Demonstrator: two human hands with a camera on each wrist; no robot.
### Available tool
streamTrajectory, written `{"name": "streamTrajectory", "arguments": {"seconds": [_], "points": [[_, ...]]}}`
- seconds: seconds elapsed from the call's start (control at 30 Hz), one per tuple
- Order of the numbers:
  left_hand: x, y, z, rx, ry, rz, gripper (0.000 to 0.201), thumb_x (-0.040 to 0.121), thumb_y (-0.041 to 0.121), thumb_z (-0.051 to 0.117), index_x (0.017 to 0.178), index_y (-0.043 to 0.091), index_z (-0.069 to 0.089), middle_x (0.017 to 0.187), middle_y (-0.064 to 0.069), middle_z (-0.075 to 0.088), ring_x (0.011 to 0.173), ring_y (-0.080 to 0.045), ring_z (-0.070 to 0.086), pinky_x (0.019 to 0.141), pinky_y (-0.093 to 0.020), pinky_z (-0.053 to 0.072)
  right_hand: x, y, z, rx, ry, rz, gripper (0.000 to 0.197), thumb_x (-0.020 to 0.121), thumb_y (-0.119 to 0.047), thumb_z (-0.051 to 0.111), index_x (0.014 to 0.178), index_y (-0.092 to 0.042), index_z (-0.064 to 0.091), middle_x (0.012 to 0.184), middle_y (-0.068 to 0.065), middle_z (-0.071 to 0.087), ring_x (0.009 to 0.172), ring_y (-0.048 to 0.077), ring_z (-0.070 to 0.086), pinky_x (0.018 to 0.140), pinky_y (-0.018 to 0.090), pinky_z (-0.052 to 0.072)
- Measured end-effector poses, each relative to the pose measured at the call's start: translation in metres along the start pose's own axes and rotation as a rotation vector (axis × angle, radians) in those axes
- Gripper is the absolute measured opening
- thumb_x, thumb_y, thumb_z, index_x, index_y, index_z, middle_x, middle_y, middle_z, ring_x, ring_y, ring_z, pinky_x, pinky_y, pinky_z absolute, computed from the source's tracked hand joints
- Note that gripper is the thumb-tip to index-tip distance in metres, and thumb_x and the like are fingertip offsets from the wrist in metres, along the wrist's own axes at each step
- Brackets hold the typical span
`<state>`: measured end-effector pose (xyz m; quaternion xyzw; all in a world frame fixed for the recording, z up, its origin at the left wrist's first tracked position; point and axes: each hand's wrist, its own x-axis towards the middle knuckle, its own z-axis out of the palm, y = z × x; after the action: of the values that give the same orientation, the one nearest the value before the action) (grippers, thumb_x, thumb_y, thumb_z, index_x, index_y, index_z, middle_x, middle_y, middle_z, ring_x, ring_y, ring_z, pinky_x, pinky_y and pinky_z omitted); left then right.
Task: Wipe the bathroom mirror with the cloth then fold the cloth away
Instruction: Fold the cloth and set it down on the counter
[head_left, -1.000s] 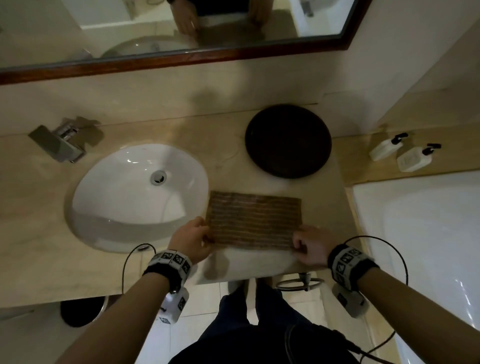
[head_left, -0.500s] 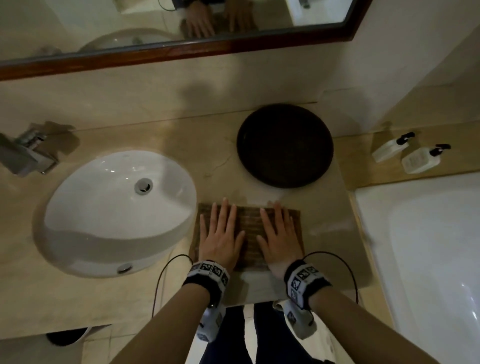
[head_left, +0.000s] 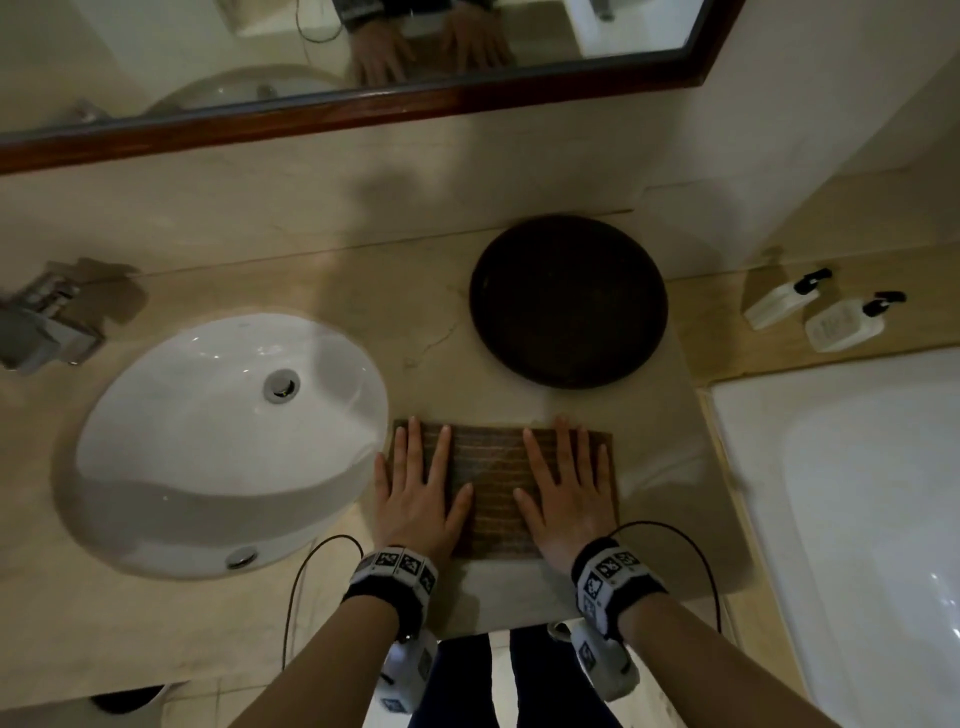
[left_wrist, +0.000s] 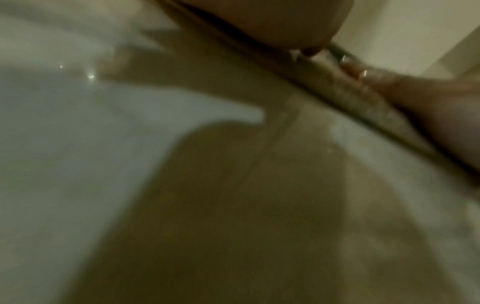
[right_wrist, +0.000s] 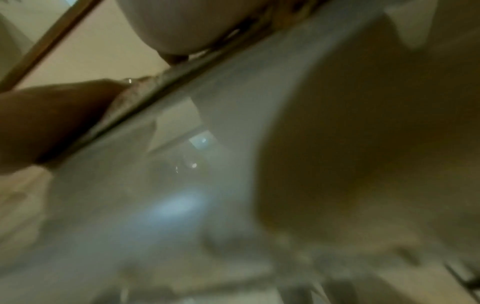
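A brown striped cloth (head_left: 493, 478), folded into a rectangle, lies flat on the beige counter (head_left: 426, 312) just right of the sink. My left hand (head_left: 415, 483) presses flat on its left part, fingers straight and spread. My right hand (head_left: 566, 483) presses flat on its right part the same way. The mirror (head_left: 363, 47) with a dark wooden frame hangs on the wall above and reflects both hands. Both wrist views are blurred; the left wrist view shows the cloth's edge (left_wrist: 363, 98) under my palm, and the right wrist view shows the cloth's edge (right_wrist: 135, 96) beside my thumb.
A white oval sink (head_left: 223, 447) lies left of the cloth, with a chrome tap (head_left: 47, 332) at its far left. A dark round tray (head_left: 569, 301) sits behind the cloth. Two white pump bottles (head_left: 810, 312) stand on a ledge by the white bathtub (head_left: 857, 519) at the right.
A second ago both hands pinched the cloth's near corners. They then moved onto the cloth and flattened, and have since slid apart toward its left and right ends.
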<state>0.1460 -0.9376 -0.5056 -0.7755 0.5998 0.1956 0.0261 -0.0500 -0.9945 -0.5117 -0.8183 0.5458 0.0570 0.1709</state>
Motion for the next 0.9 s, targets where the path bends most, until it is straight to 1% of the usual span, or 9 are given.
{"name": "streamTrajectory", "arguments": {"seconds": [0.07,0.13,0.2,0.27,0.33,0.4,0.53,0.7,0.9], "points": [[0.0,-0.001,-0.009,-0.072,0.002,0.011,0.077,0.088,0.064,0.009,0.155,0.026,0.003,0.162,-0.005,-0.012,0.148,-0.021,-0.017,0.119,-0.044,-0.013,-0.002,0.009,-0.006,0.104,0.022,-0.018,0.067,0.093,-0.051,0.03,0.153,-0.025,0.015,0.161,0.013,-0.001,0.147,0.032,0.003,0.118,0.049,0.002],[0.004,-0.001,-0.024,-0.137,0.069,0.039,0.067,0.09,0.052,0.02,0.148,0.021,0.031,0.161,-0.006,0.015,0.15,-0.026,0.004,0.121,-0.044,-0.005,-0.006,0.023,-0.018,0.241,0.1,0.028,0.054,0.093,-0.037,0.044,0.144,-0.022,0.035,0.159,0.011,0.012,0.143,0.028,0.011,0.118,0.046,0.015],[0.015,0.008,-0.038,-0.189,0.187,0.16,0.046,0.092,0.036,0.035,0.125,0.014,0.058,0.138,-0.011,0.051,0.129,-0.036,0.046,0.113,-0.048,0.031,-0.009,0.037,-0.028,0.331,0.172,0.148,0.04,0.091,-0.024,0.054,0.131,-0.021,0.048,0.146,0.008,0.03,0.132,0.027,0.027,0.111,0.044,0.028],[0.031,0.03,-0.047,-0.222,0.187,0.307,0.028,0.091,0.021,0.047,0.108,0.011,0.067,0.11,-0.011,0.063,0.092,-0.034,0.062,0.083,-0.044,0.052,-0.012,0.05,-0.029,0.425,0.203,0.265,0.024,0.09,-0.021,0.056,0.114,-0.017,0.053,0.121,0.009,0.047,0.111,0.031,0.047,0.094,0.045,0.044],[0.048,0.064,-0.056,-0.214,0.067,0.439,0.022,0.092,0.014,0.052,0.109,0.01,0.065,0.106,-0.011,0.061,0.082,-0.034,0.062,0.071,-0.044,0.054,-0.014,0.057,-0.027,0.507,0.195,0.338,0.011,0.09,-0.025,0.057,0.097,-0.019,0.052,0.096,0.006,0.056,0.087,0.029,0.058,0.076,0.043,0.051],[0.061,0.101,-0.061,-0.166,-0.08,0.523,0.028,0.094,0.012,0.052,0.121,0.013,0.058,0.118,-0.011,0.057,0.094,-0.035,0.061,0.078,-0.044,0.053,-0.02,0.06,-0.022,0.515,0.136,0.355,0.013,0.089,-0.032,0.059,0.091,-0.025,0.049,0.083,-0.001,0.058,0.076,0.023,0.059,0.069,0.037,0.051],[0.074,0.149,-0.058,-0.026,-0.264,0.482,0.041,0.092,0.006,0.053,0.132,0.014,0.046,0.13,-0.012,0.048,0.105,-0.036,0.059,0.086,-0.045,0.052,-0.03,0.059,-0.011,0.535,0.055,0.366,0.022,0.086,-0.038,0.063,0.098,-0.027,0.048,0.087,-0.004,0.057,0.079,0.019,0.059,0.07,0.035,0.051],[0.077,0.165,-0.057,0.032,-0.305,0.399,0.022,0.091,0.008,0.053,0.112,0.007,0.054,0.114,-0.014,0.054,0.101,-0.036,0.06,0.084,-0.043,0.052,-0.029,0.06,-0.02,0.671,0.043,0.431,0.036,0.083,-0.033,0.068,0.111,-0.027,0.046,0.1,-0.003,0.062,0.09,0.02,0.061,0.078,0.041,0.052],[0.072,0.155,-0.078,-0.124,-0.32,0.388,0.018,0.087,0.011,0.059,0.1,0.021,0.067,0.105,0.0,0.043,0.092,-0.02,0.052,0.078,-0.031,0.049,-0.029,0.056,-0.024,0.6,-0.017,0.415,0.041,0.079,-0.043,0.068,0.11,-0.028,0.045,0.105,-0.001,0.057,0.093,0.021,0.058,0.078,0.04,0.052]]}}
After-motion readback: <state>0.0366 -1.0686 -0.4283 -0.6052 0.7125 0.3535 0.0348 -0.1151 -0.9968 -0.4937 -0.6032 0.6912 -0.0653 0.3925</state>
